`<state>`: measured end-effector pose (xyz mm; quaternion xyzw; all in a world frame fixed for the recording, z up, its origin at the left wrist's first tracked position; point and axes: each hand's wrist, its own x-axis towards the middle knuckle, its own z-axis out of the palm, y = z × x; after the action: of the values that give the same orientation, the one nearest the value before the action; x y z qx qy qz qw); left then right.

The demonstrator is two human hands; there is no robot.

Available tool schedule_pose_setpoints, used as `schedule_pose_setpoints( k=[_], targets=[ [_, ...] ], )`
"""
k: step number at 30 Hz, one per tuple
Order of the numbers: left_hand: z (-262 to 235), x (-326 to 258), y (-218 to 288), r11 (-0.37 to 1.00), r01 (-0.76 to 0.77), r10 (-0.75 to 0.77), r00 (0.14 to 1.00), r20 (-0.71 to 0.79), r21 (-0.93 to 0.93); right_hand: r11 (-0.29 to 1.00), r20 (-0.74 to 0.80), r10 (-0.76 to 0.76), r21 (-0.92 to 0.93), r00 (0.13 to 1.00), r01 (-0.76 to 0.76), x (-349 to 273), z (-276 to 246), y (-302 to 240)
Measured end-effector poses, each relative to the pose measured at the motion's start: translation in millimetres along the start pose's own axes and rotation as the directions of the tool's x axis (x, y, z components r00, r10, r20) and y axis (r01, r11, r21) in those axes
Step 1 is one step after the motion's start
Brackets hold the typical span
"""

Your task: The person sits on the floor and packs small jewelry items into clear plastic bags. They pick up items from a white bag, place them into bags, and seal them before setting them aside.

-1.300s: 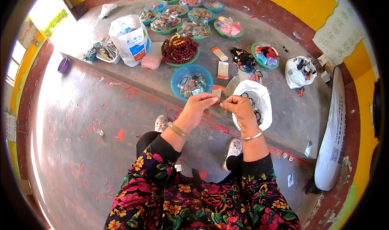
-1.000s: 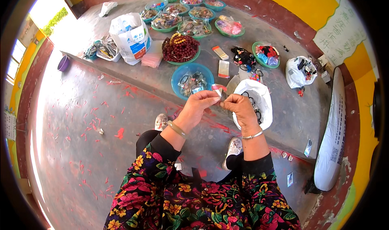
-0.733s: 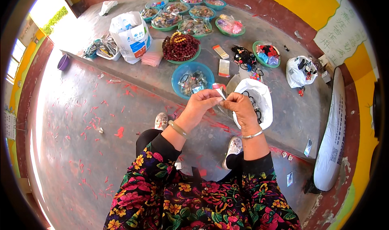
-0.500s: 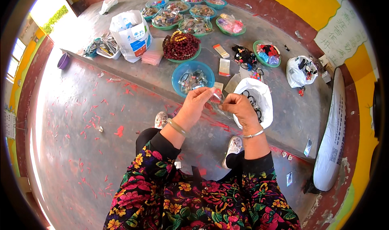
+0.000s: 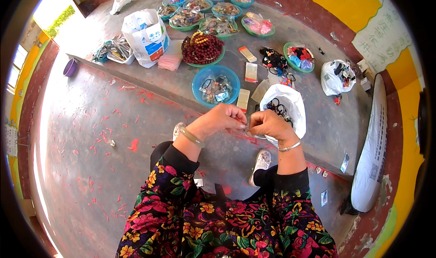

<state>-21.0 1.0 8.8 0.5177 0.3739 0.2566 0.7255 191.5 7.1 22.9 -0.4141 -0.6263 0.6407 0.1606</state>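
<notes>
My left hand (image 5: 225, 121) and my right hand (image 5: 271, 126) are close together in front of the white bag, fingertips pinched and nearly touching. Something small and pale shows between the fingertips, too blurred to name. Just beyond my left hand stands a blue basin (image 5: 198, 94) with clear packets (image 5: 217, 89) of small items in it. Close behind my right hand is an open white plastic bag (image 5: 296, 115) with black hair ties (image 5: 278, 108) inside. A pale card pack (image 5: 243, 100) lies between basin and bag.
A raised ledge (image 5: 150, 86) crosses the floor. On it stand several bowls of packets (image 5: 186, 19), a bowl of dark red beads (image 5: 202, 51), a large white bag (image 5: 147, 42) and a smaller white bag (image 5: 329, 78). A long white roll (image 5: 371, 153) leans at the right.
The clear plastic bag that stretched between my hands no longer shows plainly. My left hand has lowered and its fingers have curled; my right hand has dipped slightly.
</notes>
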Motion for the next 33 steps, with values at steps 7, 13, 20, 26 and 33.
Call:
schedule_pose_setpoints(
  k=[7,13,20,26,33],
  targets=[
    [4.0,2.9,-2.1,0.998,-0.006,0.010,0.998,-0.062,0.070,1.000,-0.016,0.002,0.025,1.000,-0.002,0.4,0.8,-3.3],
    [-1.5,8.3,-6.9,0.967,-0.130,0.044,0.932,-0.361,-0.219,0.961,-0.239,-0.091,0.232,0.967,0.148,3.5,-0.2,-0.7],
    [-0.5,3.6,0.6,0.898,-0.185,0.061,0.951,-0.303,-0.399,0.914,-0.246,-0.121,0.350,0.962,0.205,3.7,-8.3,5.8],
    [1.6,7.0,-4.0,0.845,-0.300,0.120,0.913,-0.389,-0.442,0.881,-0.256,0.051,0.467,0.965,0.077,5.6,-2.2,2.5],
    [6.1,4.5,2.2,0.871,-0.256,0.120,0.938,-0.324,-0.420,0.864,-0.399,-0.037,0.447,0.916,0.230,12.5,0.2,10.9]
  ],
)
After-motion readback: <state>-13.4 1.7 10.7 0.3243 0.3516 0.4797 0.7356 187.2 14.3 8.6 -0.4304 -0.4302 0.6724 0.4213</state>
